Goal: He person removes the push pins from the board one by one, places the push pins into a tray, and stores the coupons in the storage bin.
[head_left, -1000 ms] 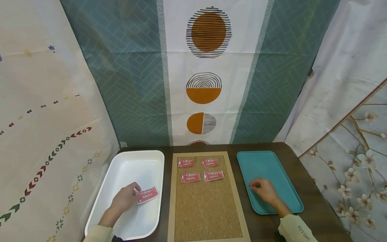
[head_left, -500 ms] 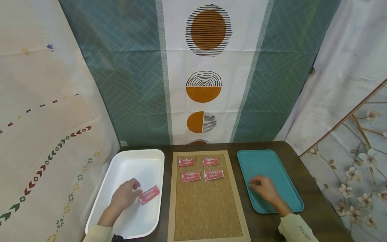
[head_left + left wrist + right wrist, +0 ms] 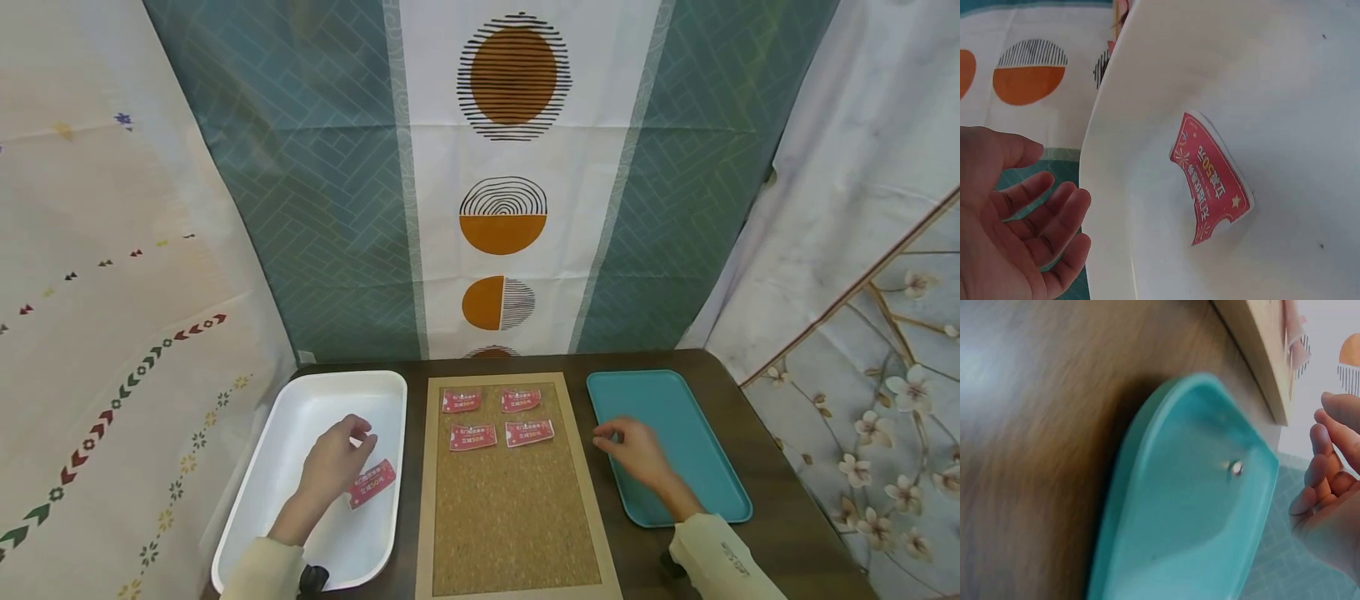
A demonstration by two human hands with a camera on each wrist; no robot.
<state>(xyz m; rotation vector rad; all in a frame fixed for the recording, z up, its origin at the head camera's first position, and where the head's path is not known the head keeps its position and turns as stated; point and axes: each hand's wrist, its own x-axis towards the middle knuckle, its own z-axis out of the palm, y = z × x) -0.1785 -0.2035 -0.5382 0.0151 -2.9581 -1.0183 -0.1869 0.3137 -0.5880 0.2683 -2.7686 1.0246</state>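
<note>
A red paper coupon (image 3: pixel 372 483) with wavy edges lies in the white tray (image 3: pixel 352 546); the left wrist view shows the whole coupon (image 3: pixel 1210 181), slightly curled. Over it is my left hand (image 3: pixel 337 458), apart from it, its fingers loosely bent and holding nothing. My right hand (image 3: pixel 633 450) is over the left edge of the teal tray (image 3: pixel 648 400), its thumb and forefinger close together with nothing visible between them. Inside the teal tray sits a small shiny thumbtack-like piece (image 3: pixel 1235 467). Several red coupons are fixed to the upper part of the corkboard (image 3: pixel 517 517), between the hands.
The dark wooden table (image 3: pixel 780 517) carries both trays and the wood-framed board. Behind it hangs a patterned teal and white curtain (image 3: pixel 502 167). Pale cloths stand at the left (image 3: pixel 135 292) and at the right (image 3: pixel 862 350).
My left hand has let go of the coupon, which now lies turned slightly in the white tray, and has moved up and right. My right hand has moved up and left from inside the teal tray.
</note>
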